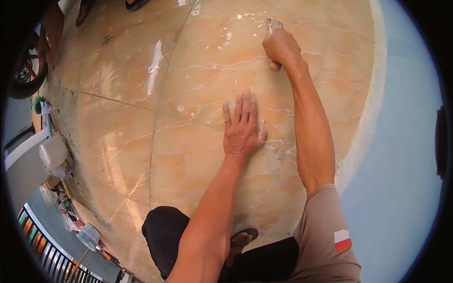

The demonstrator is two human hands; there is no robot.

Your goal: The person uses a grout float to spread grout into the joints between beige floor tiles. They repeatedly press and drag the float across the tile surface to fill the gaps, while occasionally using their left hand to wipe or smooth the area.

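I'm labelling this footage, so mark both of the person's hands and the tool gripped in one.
Left hand (242, 135): head view, back of the hand.
Right hand (282, 45): head view, middle of the fist.
Tool (275, 66): head view, handle end protruding below the fist.

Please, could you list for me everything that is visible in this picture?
hand tool: one, brown handle, upper right of centre
floor tiles: several, orange-tan, centre
spots: many, whitish, on the floor, mostly top centre
wall: one, light blue, right
wheel: one, black tyre, upper left
footwear: two, dark, top left
containers: at least two, translucent, left
railing: one, black, lower left
clutter: uncounted, mixed colours, left; too small to identify
sleeve: one, brown, lower right
trousers: black, bottom
sandal: one, dark, bottom centre
left hand: one, flat on tiles
right hand: one, gripping tool
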